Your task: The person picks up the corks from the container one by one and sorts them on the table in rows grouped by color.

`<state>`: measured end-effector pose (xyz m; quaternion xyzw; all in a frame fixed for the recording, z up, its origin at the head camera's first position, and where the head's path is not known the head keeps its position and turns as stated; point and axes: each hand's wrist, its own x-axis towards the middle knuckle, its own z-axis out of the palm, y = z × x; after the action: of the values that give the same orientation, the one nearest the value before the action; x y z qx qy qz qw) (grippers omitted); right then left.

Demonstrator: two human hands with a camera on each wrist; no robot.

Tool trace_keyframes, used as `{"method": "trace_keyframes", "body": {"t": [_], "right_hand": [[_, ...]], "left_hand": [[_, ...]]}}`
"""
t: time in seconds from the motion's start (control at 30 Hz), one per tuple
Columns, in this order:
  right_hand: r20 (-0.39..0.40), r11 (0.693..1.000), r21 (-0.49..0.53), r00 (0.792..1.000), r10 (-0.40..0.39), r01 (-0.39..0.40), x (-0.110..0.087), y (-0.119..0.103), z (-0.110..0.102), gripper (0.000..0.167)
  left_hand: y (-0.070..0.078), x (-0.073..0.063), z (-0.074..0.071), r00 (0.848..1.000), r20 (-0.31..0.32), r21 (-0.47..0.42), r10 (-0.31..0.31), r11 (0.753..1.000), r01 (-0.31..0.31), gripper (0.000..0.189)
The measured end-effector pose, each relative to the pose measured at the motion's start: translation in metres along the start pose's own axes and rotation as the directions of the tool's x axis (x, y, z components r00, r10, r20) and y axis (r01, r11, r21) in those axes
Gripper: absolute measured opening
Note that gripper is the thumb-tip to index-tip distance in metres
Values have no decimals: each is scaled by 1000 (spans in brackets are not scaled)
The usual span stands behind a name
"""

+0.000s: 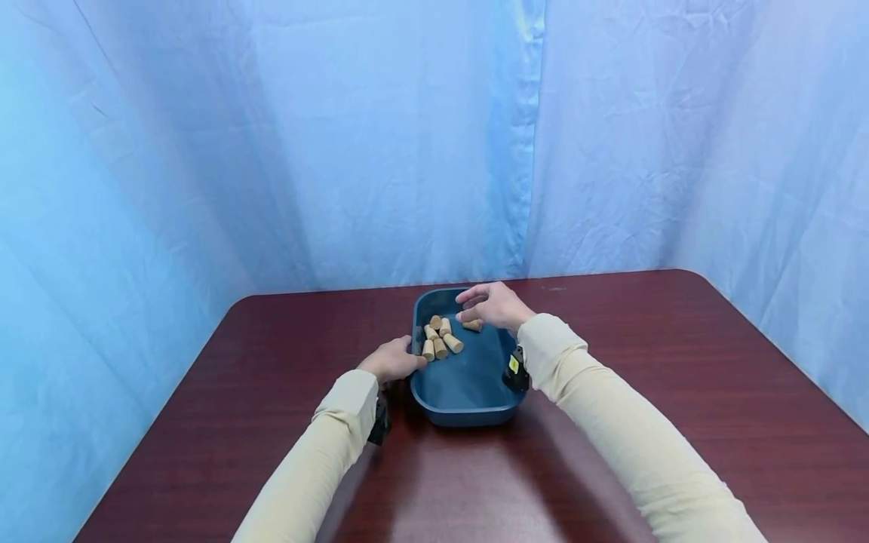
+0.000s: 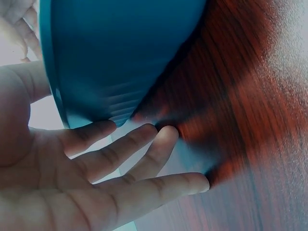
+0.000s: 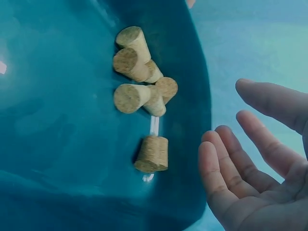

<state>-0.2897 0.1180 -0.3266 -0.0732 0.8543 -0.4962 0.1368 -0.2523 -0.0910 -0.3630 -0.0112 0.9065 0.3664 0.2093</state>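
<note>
A blue plastic tub point(image 1: 468, 411) holds several tapered corks point(image 3: 132, 98), bunched near its left wall in the head view. My left hand point(image 1: 394, 360) holds that left side, thumb over the rim and fingers along the outside. In the left wrist view those fingers point(image 2: 144, 166) reach along the lower outer wall, close to the tabletop. My right hand point(image 1: 494, 305) hovers above the tub's far part, fingers spread and holding nothing. Two corks point(image 3: 151, 154) lie side by side, apart from the bunch; the right hand partly covers them in the head view.
The tub stands on a dark red-brown wooden table point(image 1: 638, 362), toward its far edge. Pale blue curtains point(image 1: 407, 151) hang behind and at both sides. A dark wrist camera point(image 1: 516, 373) on the right arm overlaps the tub's right rim.
</note>
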Motion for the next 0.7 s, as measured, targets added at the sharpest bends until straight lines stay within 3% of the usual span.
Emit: {"method": "trace_keyframes", "body": {"t": [0.37,0.7], "right_hand": [[72,999,10,997,38,-39,9,4,12,41],[134,991,-72,984,117,-109,20,13,19,37]], "left_hand": [[0,1,0,1000,-2,27,27,999,-27,67],[1,-1,-1,998,0,31,56,998,-56,68]]}}
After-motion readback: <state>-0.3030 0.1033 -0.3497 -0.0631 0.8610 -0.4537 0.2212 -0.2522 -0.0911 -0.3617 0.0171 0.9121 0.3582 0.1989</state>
